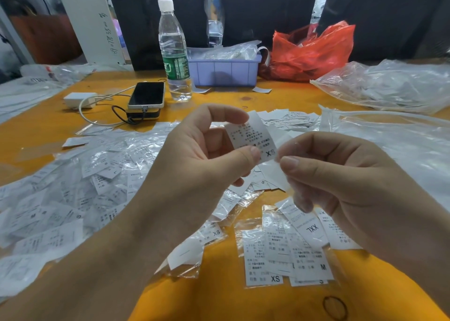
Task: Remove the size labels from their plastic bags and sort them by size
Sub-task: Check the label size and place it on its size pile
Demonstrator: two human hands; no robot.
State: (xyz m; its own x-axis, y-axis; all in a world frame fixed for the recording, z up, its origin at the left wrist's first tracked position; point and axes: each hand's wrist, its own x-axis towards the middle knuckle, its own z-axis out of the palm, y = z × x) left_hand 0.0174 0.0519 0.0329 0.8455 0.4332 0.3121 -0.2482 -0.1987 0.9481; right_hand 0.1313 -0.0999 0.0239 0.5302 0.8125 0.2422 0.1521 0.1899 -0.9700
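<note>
White label (253,138) marked XS is sitting at the centre of the frame, the left hand (202,155) pinching it between thumb and forefinger while the right hand (341,174) is gripping the thin clear bag (280,148) at its lower right edge. Pulling the two straight apart, without creasing the label, looks best. Loose labels are covering the orange worktop (219,296) below.

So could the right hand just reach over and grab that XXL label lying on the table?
Probably yes, though not straight away. The XXL label lies uncovered just below the right hand, nothing between them, but that hand is pinching a clear plastic bag and must drop it first.
</note>
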